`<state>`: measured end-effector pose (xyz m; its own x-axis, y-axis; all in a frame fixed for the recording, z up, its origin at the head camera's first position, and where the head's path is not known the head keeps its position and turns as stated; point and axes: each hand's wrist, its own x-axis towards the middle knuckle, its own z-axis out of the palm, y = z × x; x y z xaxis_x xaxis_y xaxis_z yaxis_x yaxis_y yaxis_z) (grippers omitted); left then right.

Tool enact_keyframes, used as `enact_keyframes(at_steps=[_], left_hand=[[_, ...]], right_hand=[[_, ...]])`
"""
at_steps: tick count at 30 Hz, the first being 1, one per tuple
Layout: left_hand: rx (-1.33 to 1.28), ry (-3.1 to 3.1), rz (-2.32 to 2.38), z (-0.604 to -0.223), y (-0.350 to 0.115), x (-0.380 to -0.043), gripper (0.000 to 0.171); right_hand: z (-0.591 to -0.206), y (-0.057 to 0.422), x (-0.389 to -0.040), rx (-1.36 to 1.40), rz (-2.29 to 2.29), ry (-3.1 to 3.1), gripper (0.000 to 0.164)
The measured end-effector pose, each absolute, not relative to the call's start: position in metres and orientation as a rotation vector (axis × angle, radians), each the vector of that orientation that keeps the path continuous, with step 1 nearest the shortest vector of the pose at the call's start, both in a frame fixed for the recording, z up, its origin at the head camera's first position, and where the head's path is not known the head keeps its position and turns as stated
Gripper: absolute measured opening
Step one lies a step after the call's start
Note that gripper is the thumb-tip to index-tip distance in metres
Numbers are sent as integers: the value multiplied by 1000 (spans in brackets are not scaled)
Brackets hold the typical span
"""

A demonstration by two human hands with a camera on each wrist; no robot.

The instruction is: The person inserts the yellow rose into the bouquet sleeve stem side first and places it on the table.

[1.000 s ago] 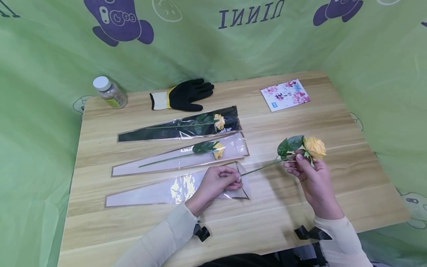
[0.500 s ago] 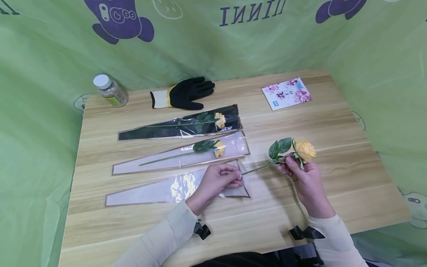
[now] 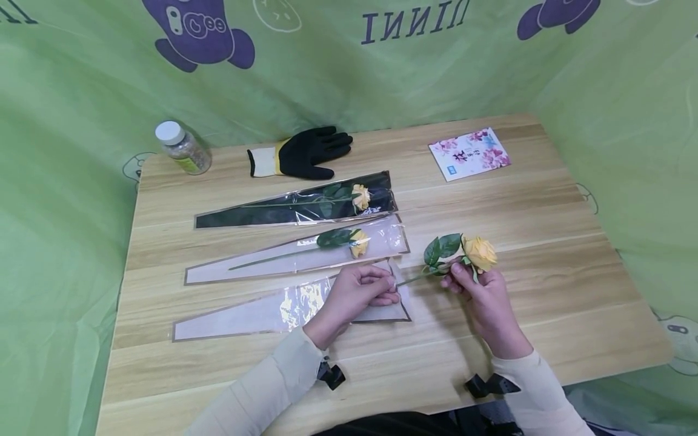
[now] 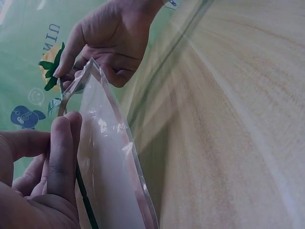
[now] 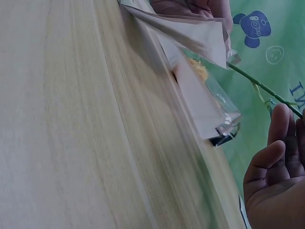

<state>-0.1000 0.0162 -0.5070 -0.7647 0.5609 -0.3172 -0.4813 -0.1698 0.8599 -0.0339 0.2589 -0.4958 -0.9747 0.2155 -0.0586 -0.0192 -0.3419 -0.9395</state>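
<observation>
My right hand (image 3: 491, 309) pinches a yellow artificial rose (image 3: 480, 253) just below its bloom, beside the green leaves (image 3: 443, 248). The rose's stem (image 5: 262, 87) runs leftward into the mouth of a long, tapered white flower sleeve (image 3: 234, 312) with a clear front. At that mouth, my left hand (image 3: 360, 297) pinches the film edge between thumb and fingers and lifts it. In the left wrist view, a length of green stem (image 4: 85, 195) shows along the sleeve, past the left fingertips (image 4: 62, 131). The left hand covers part of the sleeve in the head view.
Behind lie a second white sleeve (image 3: 212, 274) and a black sleeve (image 3: 229, 218), each holding a yellow rose. Farther back are a black work glove (image 3: 308, 154), a clear bottle (image 3: 188, 156) with a white cap, and a floral card (image 3: 470, 154). Green printed cloth (image 3: 425, 79) surrounds the table.
My right hand has moved left and slightly nearer, taking the rose with it, and less stem shows between the hands. My left hand stays at the sleeve's mouth.
</observation>
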Motion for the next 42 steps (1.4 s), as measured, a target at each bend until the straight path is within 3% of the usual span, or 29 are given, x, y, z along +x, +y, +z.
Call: enact_keyframes(at_steps=[18,27,34,42], left_hand=[[114,1427,1983,-498,15,-102,19],[128,1413,1966,-492,16,-102,18],[128,1406,1982,-489,16,-101,17],[120,1391,2014,-489,17,-101,16]], right_hand=[[-501,245,-34,-143,2506,-1705,11],[-501,239,-29,17,2508,-1748,23],[-501,233,-28,-63,2444,-1910,13],[-502,230,-28,-54,2398,-1960,12]])
